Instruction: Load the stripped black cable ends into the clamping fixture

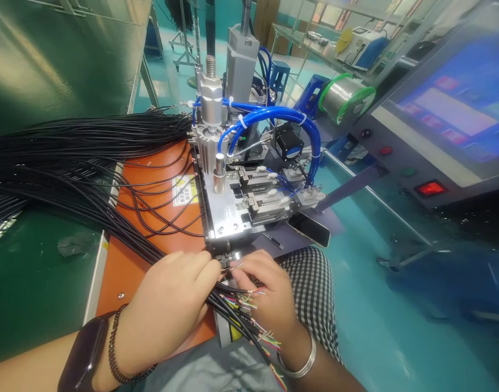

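Note:
My left hand (178,299) is closed around a bundle of black cables (141,242) at the front edge of the metal machine (225,209). Stripped ends with thin coloured wires (268,340) fan out below and to the right of it. Close beside it, my right hand (269,288) pinches the fine wire ends of one cable between thumb and forefinger. The fingertips of both hands nearly meet at a small black fixture (227,258) on the machine's near side. My left palm hides part of the bundle.
More black cables (151,128) run across the orange plate (131,280) into the machine. A phone (309,228) and a small tool (273,240) lie right of it. A control panel (445,125) hangs at the right, near a wire spool (347,99).

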